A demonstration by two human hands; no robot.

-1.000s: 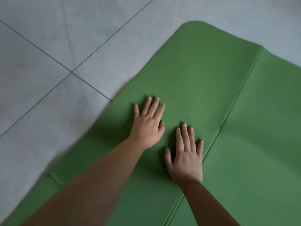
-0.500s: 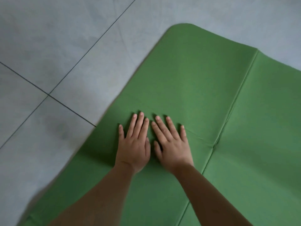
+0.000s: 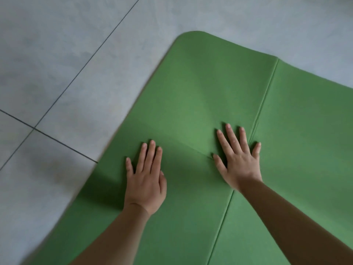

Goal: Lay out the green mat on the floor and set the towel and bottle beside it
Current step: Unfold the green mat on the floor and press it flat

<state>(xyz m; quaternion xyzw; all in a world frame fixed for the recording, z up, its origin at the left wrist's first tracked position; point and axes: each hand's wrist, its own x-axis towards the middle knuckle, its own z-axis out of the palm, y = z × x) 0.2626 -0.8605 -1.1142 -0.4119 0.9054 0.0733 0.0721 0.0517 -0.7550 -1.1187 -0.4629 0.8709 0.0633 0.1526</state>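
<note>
The green mat [image 3: 210, 88] lies spread on the tiled floor, its rounded corner at the top centre. A long fold crease runs down it from the upper right, and a shorter crease crosses between my hands. My left hand [image 3: 146, 180] rests flat on the mat, palm down, fingers close together. My right hand [image 3: 238, 161] presses flat beside the long crease with its fingers spread. Neither hand holds anything. No towel or bottle is in view.
Grey floor tiles [image 3: 63, 64] with dark grout lines fill the left and top of the view. The mat's left edge [image 3: 122, 131] runs diagonally from the corner toward the bottom left.
My hands were side by side and touching; now they have slid apart, the right one toward the long crease. The view has shifted slightly.
</note>
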